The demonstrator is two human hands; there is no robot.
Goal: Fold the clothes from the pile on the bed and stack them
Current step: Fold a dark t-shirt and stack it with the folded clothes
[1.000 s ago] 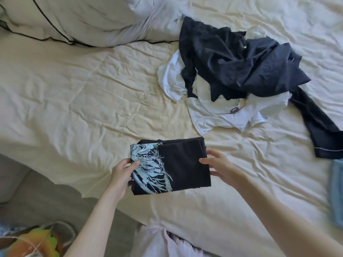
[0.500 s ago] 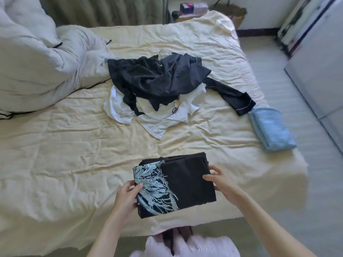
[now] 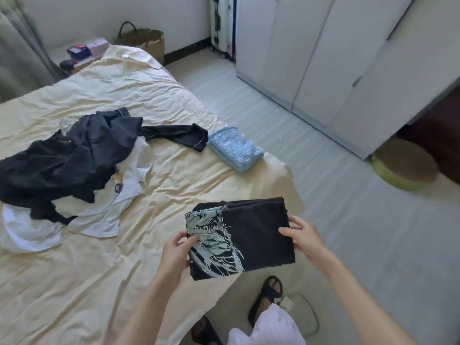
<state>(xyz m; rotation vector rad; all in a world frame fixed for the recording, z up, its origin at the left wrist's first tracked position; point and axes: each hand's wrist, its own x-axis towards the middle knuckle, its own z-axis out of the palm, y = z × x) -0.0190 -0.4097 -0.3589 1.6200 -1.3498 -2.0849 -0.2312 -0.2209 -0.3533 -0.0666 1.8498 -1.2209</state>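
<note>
Folded black shirt (image 3: 242, 239) is up off the bed's near corner, left hand (image 3: 175, 252) and right hand (image 3: 302, 234) each pinching a side edge. I'd keep it level and land it squarely on the blue folded piece (image 3: 235, 148) further back.

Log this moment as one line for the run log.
stage: carrying folded black printed shirt | left hand: grips it | right hand: grips it | folded blue garment: on bed | pile: unfolded
</note>
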